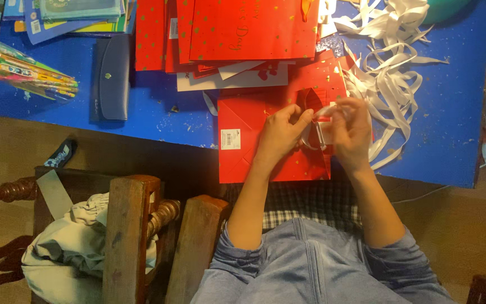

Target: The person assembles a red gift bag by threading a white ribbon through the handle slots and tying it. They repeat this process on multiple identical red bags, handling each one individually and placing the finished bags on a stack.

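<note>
A flat red paper gift bag [243, 146] lies on the near edge of the blue table [451, 135], with a white sticker on its lower left. My left hand [279, 135] rests on the bag and pinches one end of a white ribbon strip [319, 135] near the bag's open top. My right hand [351, 132] pinches the other end of the same ribbon, which loops between the two hands. Both hands are close together above the bag's right side.
A heap of white ribbon strips [389, 62] lies to the right. More red gift bags [243, 28] are stacked at the back. A dark blue pouch [112, 76], a clear case of pencils [23, 70] and booklets sit left. A wooden chair [130, 236] with cloth stands below left.
</note>
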{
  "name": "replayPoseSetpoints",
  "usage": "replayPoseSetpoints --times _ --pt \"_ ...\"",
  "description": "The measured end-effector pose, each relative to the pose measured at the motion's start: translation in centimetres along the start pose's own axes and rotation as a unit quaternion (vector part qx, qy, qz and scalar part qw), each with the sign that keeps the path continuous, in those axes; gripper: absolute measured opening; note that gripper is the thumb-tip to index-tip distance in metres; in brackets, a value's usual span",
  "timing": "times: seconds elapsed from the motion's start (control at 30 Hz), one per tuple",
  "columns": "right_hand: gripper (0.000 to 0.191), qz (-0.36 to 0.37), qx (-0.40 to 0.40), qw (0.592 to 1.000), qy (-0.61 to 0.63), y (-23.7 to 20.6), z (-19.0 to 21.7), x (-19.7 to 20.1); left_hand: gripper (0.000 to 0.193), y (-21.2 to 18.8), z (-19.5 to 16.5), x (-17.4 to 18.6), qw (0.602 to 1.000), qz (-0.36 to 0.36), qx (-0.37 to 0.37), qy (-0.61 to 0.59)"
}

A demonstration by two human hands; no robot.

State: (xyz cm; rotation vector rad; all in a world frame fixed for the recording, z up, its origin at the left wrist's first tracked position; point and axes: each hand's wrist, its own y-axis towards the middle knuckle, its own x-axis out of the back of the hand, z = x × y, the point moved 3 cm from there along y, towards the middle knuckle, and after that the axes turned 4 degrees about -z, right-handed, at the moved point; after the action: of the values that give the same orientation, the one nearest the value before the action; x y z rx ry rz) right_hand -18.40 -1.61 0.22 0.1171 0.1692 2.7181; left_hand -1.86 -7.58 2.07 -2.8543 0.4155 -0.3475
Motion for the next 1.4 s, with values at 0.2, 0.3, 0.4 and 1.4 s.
replayPoseSetpoints --times 0.2,0.3,0.4,1.4 --pt "0.016 0.043 0.169 0.947 -0.268 -0.4 2.0 -1.4 0.036 0.1 0.2 0.0 1.000 0.006 -0.022 -0.017" --pt "0.013 0.026 0.139 0.961 -0.236 -0.3 1.9 -1.2 0.030 0.2 0.5 0.1 0.994 0.044 -0.099 -0.008" --pt "0.017 0.020 0.124 0.963 -0.240 -0.3 1.8 -1.2 0.024 0.4 1.5 0.1 0.991 0.105 -0.052 -0.060" --pt "0.015 0.021 0.070 0.994 -0.085 -0.5 0.0 -0.4 0.048 -0.6 4.0 -2.0 0.952 0.069 -0.017 -0.297"
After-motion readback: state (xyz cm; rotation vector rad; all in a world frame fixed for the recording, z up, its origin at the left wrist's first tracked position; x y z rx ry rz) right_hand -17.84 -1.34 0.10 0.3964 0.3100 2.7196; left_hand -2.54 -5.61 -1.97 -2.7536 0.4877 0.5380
